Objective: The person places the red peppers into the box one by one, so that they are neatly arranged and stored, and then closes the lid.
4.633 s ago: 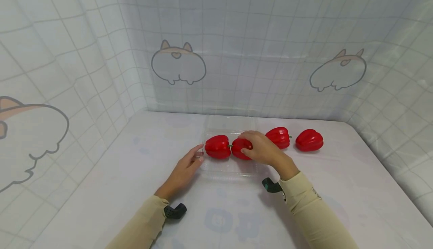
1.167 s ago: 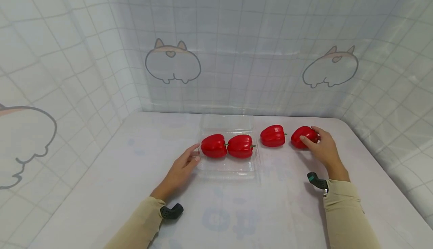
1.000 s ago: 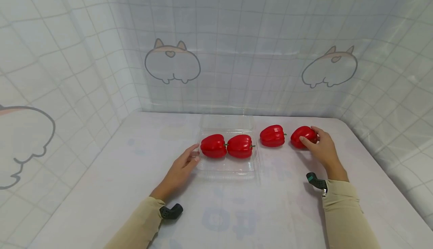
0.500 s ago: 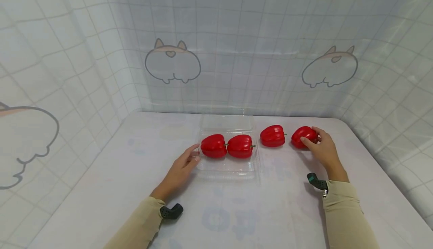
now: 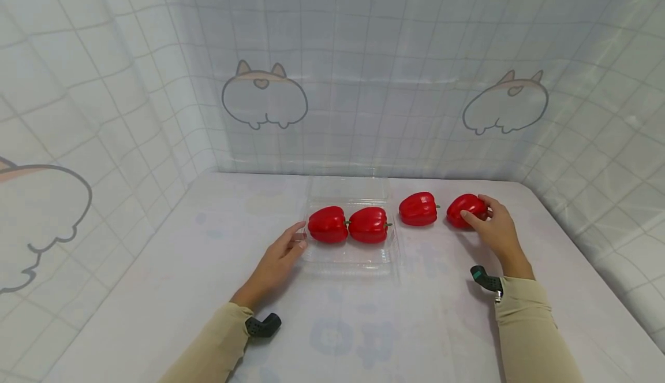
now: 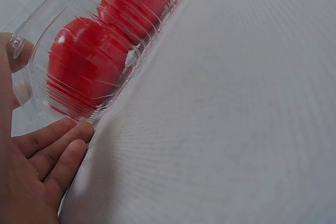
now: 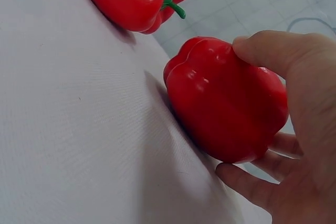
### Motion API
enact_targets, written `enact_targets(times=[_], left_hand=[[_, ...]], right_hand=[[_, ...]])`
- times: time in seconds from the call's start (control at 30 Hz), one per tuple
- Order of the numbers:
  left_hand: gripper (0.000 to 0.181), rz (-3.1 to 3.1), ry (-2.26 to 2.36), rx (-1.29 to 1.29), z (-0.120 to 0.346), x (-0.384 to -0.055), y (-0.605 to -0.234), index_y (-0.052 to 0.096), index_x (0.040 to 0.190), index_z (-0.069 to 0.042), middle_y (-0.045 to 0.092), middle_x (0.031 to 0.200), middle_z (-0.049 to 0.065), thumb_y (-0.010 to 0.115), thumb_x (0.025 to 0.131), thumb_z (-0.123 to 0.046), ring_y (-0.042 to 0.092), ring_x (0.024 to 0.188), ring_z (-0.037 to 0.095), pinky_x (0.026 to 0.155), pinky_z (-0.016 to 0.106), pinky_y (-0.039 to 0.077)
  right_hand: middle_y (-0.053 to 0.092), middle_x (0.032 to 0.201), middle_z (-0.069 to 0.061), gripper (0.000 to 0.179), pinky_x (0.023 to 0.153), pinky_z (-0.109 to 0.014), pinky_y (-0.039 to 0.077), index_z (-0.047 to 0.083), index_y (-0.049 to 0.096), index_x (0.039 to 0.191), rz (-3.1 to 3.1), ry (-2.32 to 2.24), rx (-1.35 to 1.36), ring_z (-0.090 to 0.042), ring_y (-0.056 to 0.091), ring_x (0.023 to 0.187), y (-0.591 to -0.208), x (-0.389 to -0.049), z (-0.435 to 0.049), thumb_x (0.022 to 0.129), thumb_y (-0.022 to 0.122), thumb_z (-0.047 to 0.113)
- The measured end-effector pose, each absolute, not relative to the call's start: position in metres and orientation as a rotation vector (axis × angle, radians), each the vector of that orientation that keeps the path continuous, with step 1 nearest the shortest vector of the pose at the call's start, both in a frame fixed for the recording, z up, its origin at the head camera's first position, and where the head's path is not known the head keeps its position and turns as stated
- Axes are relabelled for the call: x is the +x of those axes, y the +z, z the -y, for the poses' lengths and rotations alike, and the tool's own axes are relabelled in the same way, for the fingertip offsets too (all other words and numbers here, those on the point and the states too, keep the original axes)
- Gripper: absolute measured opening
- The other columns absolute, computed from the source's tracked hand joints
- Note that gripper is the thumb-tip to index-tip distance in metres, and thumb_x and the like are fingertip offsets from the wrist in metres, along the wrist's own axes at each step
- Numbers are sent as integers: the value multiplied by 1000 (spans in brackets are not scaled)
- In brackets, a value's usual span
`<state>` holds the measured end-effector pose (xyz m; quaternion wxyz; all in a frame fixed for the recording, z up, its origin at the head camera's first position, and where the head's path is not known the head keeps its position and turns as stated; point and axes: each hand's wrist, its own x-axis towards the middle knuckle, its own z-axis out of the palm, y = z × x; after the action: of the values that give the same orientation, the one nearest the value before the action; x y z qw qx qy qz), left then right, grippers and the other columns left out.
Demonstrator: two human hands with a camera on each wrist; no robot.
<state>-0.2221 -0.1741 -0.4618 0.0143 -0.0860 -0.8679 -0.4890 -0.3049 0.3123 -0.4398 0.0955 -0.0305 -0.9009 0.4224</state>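
On the bench (image 5: pixel 208 267), we are recording a clear container (image 5: pixel 348 254); the left hand (image 5: pixel 275 263) is touching its left end, fingers extended. The right hand (image 5: pixel 497 230) is gripping the far-right pepper (image 5: pixel 461 211), which is lying rightward of the container, past one loose pepper (image 5: pixel 417 209).

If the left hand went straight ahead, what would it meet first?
Likely the left end of the clear container, which its fingers appear to touch; behind that wall lies the left red pepper.

There are four red peppers (image 5: pixel 328 225), one clear container (image 5: pixel 358 254) and two hands (image 5: pixel 274 264).
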Motion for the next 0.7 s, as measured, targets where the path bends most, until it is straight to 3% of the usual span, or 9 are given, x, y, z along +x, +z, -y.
enact_targets(times=[0.43,0.7], left_hand=[[52,2699,-1525,-279,174,-222,-461,36,154,-33,56,139,3,53,104,-31,55,123,23,104,50,46],[52,2693,-1542,-282,174,-222,-460,37,154,-31,56,139,5,53,104,-30,56,122,23,105,50,45]], right_hand=[[30,155,-26,84,100,-66,41,6,26,156,2551,1409,-114,-49,30,137,-440,-304,-316,94,66,46],[32,155,-23,78,105,-60,41,7,26,156,2443,1507,-146,-43,34,136,-438,-304,-315,96,65,40]])
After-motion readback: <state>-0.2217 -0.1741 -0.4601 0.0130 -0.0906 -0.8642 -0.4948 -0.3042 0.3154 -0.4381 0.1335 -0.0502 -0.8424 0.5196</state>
